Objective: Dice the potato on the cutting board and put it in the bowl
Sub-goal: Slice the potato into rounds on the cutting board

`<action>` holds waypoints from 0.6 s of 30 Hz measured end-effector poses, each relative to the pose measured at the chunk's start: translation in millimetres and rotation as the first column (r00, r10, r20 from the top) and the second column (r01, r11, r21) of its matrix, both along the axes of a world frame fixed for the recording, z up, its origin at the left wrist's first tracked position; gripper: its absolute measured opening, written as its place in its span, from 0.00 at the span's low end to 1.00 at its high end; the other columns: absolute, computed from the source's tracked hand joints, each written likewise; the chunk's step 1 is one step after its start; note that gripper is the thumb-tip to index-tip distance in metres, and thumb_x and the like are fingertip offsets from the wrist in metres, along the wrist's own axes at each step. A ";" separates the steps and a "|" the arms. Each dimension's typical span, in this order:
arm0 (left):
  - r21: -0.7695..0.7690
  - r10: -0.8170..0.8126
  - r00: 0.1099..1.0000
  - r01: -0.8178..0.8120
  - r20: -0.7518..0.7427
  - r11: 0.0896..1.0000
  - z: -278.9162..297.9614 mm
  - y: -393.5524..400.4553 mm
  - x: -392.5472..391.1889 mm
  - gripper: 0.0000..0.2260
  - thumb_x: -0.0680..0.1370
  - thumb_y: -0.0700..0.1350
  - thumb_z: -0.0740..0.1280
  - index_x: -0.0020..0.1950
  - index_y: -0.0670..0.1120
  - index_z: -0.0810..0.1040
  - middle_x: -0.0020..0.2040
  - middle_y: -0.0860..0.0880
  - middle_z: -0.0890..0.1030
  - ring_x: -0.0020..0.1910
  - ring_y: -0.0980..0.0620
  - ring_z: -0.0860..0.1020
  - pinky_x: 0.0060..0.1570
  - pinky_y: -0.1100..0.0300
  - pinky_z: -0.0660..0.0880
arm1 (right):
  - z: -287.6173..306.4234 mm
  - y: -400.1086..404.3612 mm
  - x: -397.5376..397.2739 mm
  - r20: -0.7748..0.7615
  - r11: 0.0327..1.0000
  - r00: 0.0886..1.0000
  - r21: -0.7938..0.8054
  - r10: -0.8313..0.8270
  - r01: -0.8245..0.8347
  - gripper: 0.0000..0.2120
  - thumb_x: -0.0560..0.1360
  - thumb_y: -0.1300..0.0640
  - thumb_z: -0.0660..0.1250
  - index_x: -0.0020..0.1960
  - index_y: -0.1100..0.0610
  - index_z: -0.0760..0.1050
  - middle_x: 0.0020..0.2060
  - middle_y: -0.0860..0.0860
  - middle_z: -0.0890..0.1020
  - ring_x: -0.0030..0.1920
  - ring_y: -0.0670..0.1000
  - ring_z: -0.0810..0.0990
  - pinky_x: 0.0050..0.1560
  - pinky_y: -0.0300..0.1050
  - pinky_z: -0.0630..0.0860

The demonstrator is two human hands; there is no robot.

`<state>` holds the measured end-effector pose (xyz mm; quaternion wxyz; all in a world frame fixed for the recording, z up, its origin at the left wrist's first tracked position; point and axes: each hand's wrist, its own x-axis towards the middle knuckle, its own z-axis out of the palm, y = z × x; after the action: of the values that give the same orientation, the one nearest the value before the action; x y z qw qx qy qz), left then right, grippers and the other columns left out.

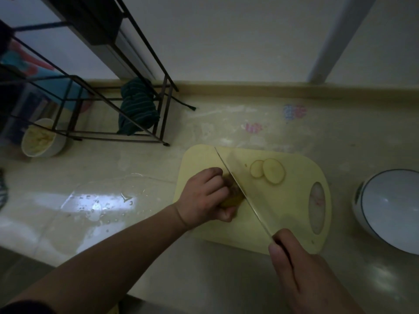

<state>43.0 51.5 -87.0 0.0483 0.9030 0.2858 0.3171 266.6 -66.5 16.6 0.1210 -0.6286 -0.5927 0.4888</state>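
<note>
A dim kitchen surface [204, 279] of pale stone runs along a light wall, and a yellow cutting board [292, 227] lies on it as the main landmark. On the board's left part the left hand [205, 197] holds the potato [231, 200], fingers [217, 175] curled over its top and clamped on it; only a yellowish end and a darker patch of the potato show past the knuckles. The knife [240, 189] stands with its blade against the potato's right side, the tip reaching to the board's far left edge. The right hand [301, 275], at the board's near edge, grips the knife's handle with its fingers wrapped around it and the thumb along the top. Two round slices [268, 171] lie flat on the far part of the board, overlapping each other, apart from the blade. An oval handle hole [317, 207] opens near the board's right end. Right of the board, just off its edge, sits a white bowl [394, 214] with a dark rim line. Left of the board there is a wet, shiny puddle [102, 200], perhaps with a clear film over it. Beyond the board's far left corner stands a black wire rack [118, 91] with a dark striped cloth [138, 107] on it, and farther left a small white bowl [42, 139] holding something pale.
</note>
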 end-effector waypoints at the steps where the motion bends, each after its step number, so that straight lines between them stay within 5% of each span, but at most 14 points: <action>1: 0.004 0.000 1.000 0.000 0.000 1.000 0.1 0.3 0.1 0.12 0.72 0.46 0.71 0.36 0.37 0.80 0.36 0.42 0.78 0.40 0.43 0.76 0.45 0.54 0.77 | -2.3 2.1 -1.9 -0.002 1.000 1.000 -0.002 -0.002 0.002 0.23 0.66 0.26 0.37 0.48 0.38 0.59 0.35 0.30 0.76 0.33 0.40 0.75 0.39 0.37 0.70; 6: -0.010 0.013 1.000 -0.013 -0.026 1.000 2.5 1.5 0.9 0.11 0.65 0.44 0.76 0.35 0.37 0.80 0.37 0.41 0.77 0.39 0.42 0.77 0.42 0.53 0.77 | -10.7 15.7 -10.4 -0.077 0.998 0.997 0.062 0.010 -0.005 0.17 0.73 0.35 0.44 0.44 0.46 0.62 0.33 0.40 0.77 0.33 0.47 0.75 0.36 0.43 0.69; 12: -0.003 0.000 1.000 0.000 -0.001 1.000 1.0 2.0 1.7 0.11 0.66 0.45 0.75 0.36 0.37 0.81 0.42 0.43 0.75 0.40 0.42 0.77 0.42 0.54 0.77 | -15.0 -12.0 7.2 -0.011 1.000 1.000 0.026 -0.016 0.017 0.27 0.63 0.21 0.35 0.48 0.36 0.60 0.36 0.33 0.77 0.32 0.39 0.75 0.36 0.31 0.69; 18: 0.022 0.013 1.000 -0.013 -0.001 1.000 1.6 0.8 3.5 0.10 0.66 0.44 0.76 0.39 0.38 0.83 0.49 0.46 0.75 0.43 0.42 0.77 0.47 0.57 0.74 | -34.4 6.8 -5.3 -0.067 0.994 0.998 0.106 -0.007 0.014 0.17 0.74 0.34 0.44 0.45 0.45 0.62 0.33 0.42 0.77 0.33 0.47 0.75 0.34 0.40 0.67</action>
<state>46.5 52.4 -85.4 0.0363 0.9018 0.2880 0.3201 261.3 -59.7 -17.9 0.1764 -0.6078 -0.6103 0.4764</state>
